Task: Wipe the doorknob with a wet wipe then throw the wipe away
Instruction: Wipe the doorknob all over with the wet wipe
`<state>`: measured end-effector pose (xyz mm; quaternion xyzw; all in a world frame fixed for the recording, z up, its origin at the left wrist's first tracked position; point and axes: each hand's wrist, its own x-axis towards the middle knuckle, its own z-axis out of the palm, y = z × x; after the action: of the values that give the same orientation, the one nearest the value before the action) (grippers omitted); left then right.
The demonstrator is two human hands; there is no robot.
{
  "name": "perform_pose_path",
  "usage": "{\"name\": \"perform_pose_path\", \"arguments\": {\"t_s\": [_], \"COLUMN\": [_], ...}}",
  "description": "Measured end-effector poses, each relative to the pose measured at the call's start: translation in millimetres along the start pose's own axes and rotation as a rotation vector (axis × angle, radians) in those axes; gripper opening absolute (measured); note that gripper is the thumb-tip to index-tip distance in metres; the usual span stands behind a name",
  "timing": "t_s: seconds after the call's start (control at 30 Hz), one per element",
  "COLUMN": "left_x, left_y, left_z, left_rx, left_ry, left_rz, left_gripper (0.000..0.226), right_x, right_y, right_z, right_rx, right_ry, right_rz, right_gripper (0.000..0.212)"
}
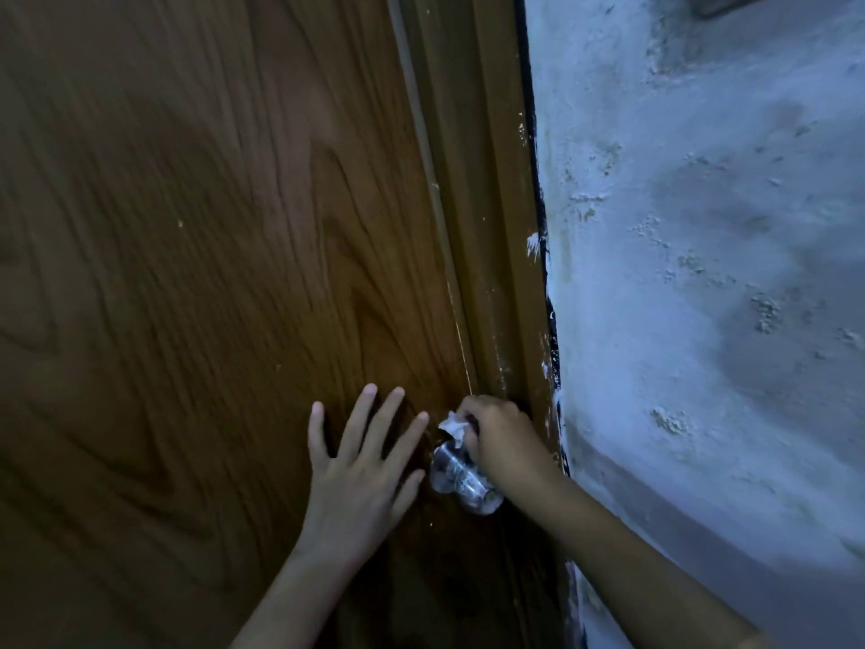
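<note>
in the lower middle of the frame the person stands close to a brown wooden door [187,227], and the shiny metal doorknob [461,475] sticks out from it near the door frame [496,227]. the right hand [498,440] comes in from the lower right, its fingers curled around a crumpled white wet wipe [451,426], which it presses on the upper part of the knob, on the side close to the door. the left hand [360,466] lies flat on the wood just to the left of the knob, fingers straight and spread, holding nothing; i think it keeps the door from swinging. the step in hand is the wiping itself, and it looks to be in the middle, because most of the round front of the knob is bare and not covered by the wipe. to do it well, i would say the wipe should open a little more, so that it wraps the whole knob, and then the hand should turn around it, also along the neck next to the door. the left hand should keep a steady push, since a moving door makes the wipe slip. at the right of the frame a rough whitish wall [702,274] stands beside the door frame. a bin for the wipe is not in view, so where it must go i cannot tell.
</note>
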<state>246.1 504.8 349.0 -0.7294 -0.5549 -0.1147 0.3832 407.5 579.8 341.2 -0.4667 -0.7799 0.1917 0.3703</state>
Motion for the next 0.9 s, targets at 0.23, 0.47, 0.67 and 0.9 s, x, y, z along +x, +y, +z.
{"name": "perform_pose_path", "arguments": {"t_s": [0.23,0.47,0.67,0.9], "left_x": [11.5,15.9,15.4,15.6], "left_y": [9.5,9.0,7.3,6.1], "left_z": [15.3,28.0,28.7,29.6], "left_rx": [0.074,0.176,0.224,0.255], "left_ry": [-0.095,-0.092,-0.076,-0.101], "left_rz": [-0.127,-0.153,-0.153,-0.162], "left_gripper": [0.107,0.114,0.115,0.118], "right_x": [10.5,12.7,6.1,-13.2], "right_y": [-0.5,1.3,-4.2,-17.3], "right_z": [-7.3,-5.7,18.8,36.0], "right_rx": [-0.252,-0.038,-0.22,-0.534], "right_ry": [-0.33,-0.374,-0.159,-0.135], "right_rz": [0.119,0.217,0.179,-0.075], "right_gripper": [0.026,0.025,0.01,0.028]}}
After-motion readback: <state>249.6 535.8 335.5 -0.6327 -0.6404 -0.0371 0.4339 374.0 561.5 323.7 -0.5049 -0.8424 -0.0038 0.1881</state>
